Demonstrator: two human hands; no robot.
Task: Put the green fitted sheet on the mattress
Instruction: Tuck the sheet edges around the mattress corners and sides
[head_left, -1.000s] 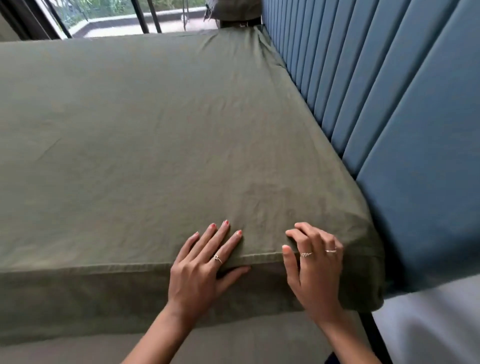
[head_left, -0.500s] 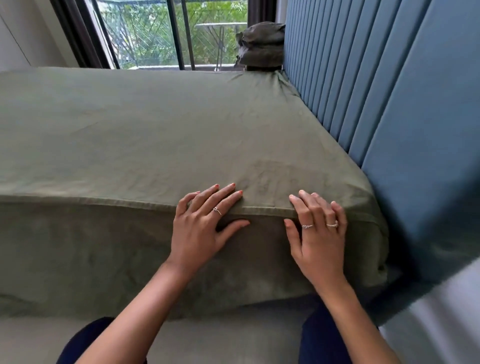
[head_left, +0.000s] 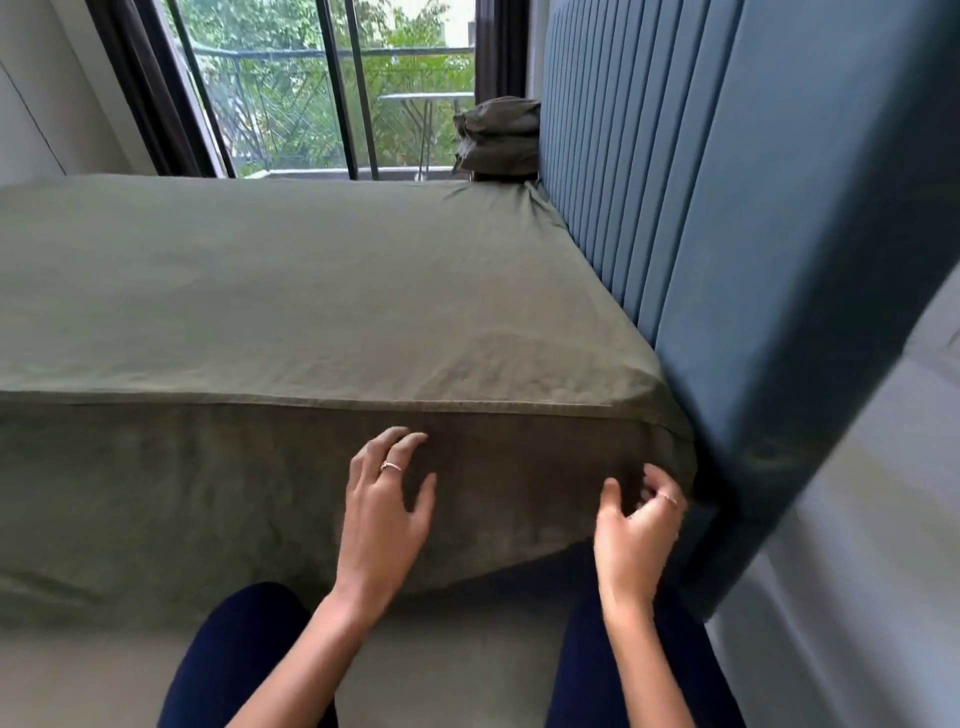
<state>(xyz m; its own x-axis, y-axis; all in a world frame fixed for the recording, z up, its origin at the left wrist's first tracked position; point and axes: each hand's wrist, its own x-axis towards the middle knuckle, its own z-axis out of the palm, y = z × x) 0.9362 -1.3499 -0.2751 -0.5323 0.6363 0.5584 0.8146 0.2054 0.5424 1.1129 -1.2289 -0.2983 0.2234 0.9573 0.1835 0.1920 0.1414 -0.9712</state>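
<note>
A: Both hands have dropped off the top seam since half a second ago; they now sit lower, in front of the side panel of the green fitted sheet (head_left: 291, 291).

B: Left hand (head_left: 384, 514)?

A: At 6 o'clock of frame centre. Fingers spread and loosely bent, released, holding nothing; a ring shows on one finger. Contact with the fabric: cannot tell.

B: Right hand (head_left: 636, 535)?

A: At 5 o'clock, just beside the near corner of the mattress. Fingers curled inward, nothing visibly gripped; blurred, so contact with the cloth is unclear.

B: Sheet position?

A: Stretched over the mattress top and down the near side, seam running along the top edge. Blue padded headboard (head_left: 727, 234) borders it at 3 o'clock. Bundle of olive fabric (head_left: 498, 135) sits at 12 o'clock beyond the far corner, by the window (head_left: 311, 93).
</note>
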